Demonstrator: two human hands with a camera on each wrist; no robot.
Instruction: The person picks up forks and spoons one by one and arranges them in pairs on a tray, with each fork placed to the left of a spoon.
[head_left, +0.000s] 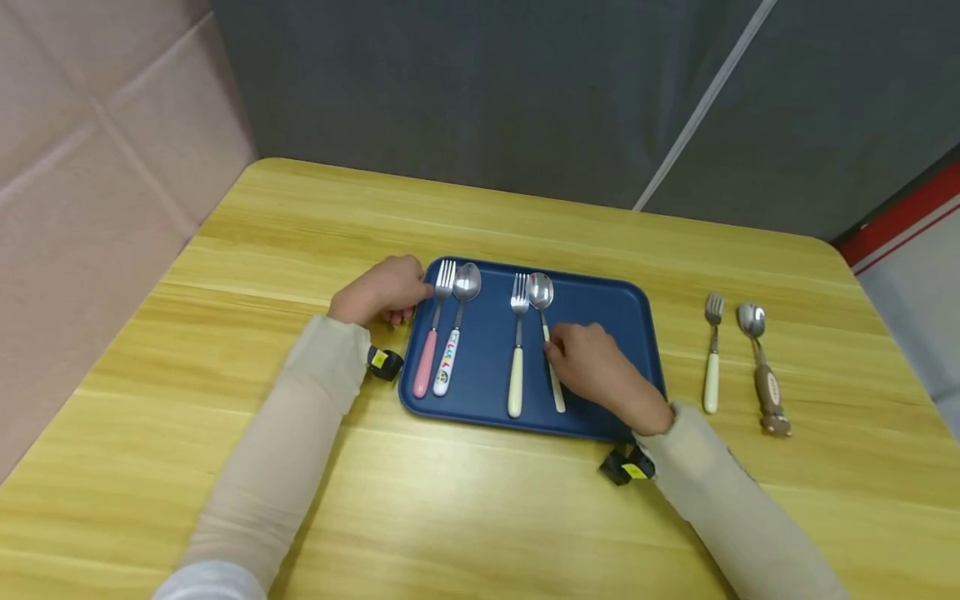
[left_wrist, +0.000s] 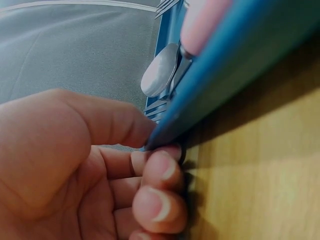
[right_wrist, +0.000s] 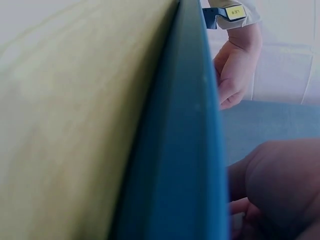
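On the tray (head_left: 600,300), the right hand (head_left: 600,371) pinches the spoon (head_left: 542,304).

Tray (head_left: 600,317): dark blue. On the tray: fork (head_left: 425,358) with pink handle, spoon (head_left: 447,360) with white, multicoloured printed handle, fork (head_left: 515,379) with cream handle. Beside the tray: brown-handled spoon (head_left: 768,392). Table (head_left: 480,508): yellow wood grain.

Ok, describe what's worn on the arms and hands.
Both arms wear long beige sleeves, the left over a white layer near the shoulder. Each wrist carries a small black camera with a yellow label: left, right. The left hand and right hand are bare.
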